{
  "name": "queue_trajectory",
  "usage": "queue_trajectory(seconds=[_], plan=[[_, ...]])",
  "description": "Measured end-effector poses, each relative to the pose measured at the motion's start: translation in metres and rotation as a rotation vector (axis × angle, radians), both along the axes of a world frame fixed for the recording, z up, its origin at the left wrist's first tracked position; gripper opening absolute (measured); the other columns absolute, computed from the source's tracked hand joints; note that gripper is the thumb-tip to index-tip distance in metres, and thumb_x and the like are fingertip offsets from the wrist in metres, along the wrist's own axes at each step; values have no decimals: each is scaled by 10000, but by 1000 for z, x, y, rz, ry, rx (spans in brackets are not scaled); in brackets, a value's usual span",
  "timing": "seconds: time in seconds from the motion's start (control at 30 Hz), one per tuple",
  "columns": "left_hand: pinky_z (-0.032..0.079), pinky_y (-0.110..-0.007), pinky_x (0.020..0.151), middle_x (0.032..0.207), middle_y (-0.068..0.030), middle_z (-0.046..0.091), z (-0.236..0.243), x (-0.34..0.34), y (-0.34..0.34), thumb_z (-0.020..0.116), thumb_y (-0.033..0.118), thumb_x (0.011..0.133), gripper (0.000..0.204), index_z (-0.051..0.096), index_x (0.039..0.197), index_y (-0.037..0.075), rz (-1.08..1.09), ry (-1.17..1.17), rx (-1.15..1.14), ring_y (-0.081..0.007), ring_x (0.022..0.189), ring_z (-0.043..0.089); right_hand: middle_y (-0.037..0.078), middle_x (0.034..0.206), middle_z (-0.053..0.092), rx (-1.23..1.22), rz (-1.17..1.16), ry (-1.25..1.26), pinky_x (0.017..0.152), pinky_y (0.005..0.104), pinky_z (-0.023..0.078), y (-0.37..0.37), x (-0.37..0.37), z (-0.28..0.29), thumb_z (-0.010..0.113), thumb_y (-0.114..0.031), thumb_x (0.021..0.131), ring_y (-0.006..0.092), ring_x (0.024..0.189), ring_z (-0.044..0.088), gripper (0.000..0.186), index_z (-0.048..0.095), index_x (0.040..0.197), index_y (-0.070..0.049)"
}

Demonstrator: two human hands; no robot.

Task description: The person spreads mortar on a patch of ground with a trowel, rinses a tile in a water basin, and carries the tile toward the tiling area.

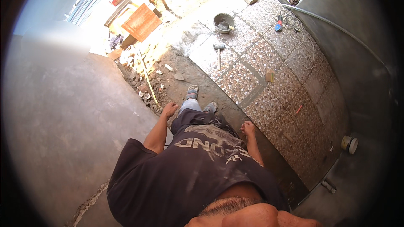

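Note:
My left hand (170, 109) hangs beside my left leg, its fingers loosely curled with nothing visible in them. Past it lie earth rubble and a long yellow strip (147, 77). My right hand (248, 128) is loosely closed near the edge of the pebble-patterned floor tiles (275, 108), apart from them, and no object shows in it. Ahead of my feet, a trowel (179, 77) rests on the dirt. On the tiles are a mallet (219, 55) with a dark head and pale handle, a sponge-like yellowish block (269, 76) and a small red stick (299, 109).
A round dark mortar tub (224, 23) stands on the far tiles. Tangled pale cable (290, 20) lies near the right wall beside a blue-and-red piece (278, 25). An orange perforated crate (142, 22) leans at far left. A grey wall (75, 113) bounds my left; a pail (349, 144) sits right.

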State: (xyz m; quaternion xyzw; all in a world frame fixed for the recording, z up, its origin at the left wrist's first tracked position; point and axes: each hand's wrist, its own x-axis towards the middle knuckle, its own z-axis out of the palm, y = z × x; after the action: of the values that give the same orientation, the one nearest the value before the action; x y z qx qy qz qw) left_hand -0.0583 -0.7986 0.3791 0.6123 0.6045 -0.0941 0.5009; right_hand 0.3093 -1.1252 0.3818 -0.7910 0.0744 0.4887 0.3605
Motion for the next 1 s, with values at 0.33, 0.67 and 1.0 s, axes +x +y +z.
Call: queue_trajectory(seconds=[0.33,0.67,1.0], plan=[[440,-370,898,1113,-203,628,7,2,3,562,364,843,455,615,1134,18,102,-57,-8,-311,1056,592,79,798,619,-25,58,25,445,282,455,-15,-22,-9,502,-80,855,149,589,592,292,544,1136,-16],[473,-338,794,1037,-159,642,24,37,8,569,316,869,432,589,1149,-12,67,-173,29,-228,876,617,48,827,609,73,26,-27,479,250,463,23,21,7,493,-96,858,132,633,600,332,507,1180,-16],[456,-350,852,1056,-183,648,10,-25,-18,595,322,846,416,610,1121,10,274,-83,6,-273,986,613,63,782,592,14,183,59,440,281,467,2,-8,-13,485,-89,862,161,561,577,325,494,1178,-13]])
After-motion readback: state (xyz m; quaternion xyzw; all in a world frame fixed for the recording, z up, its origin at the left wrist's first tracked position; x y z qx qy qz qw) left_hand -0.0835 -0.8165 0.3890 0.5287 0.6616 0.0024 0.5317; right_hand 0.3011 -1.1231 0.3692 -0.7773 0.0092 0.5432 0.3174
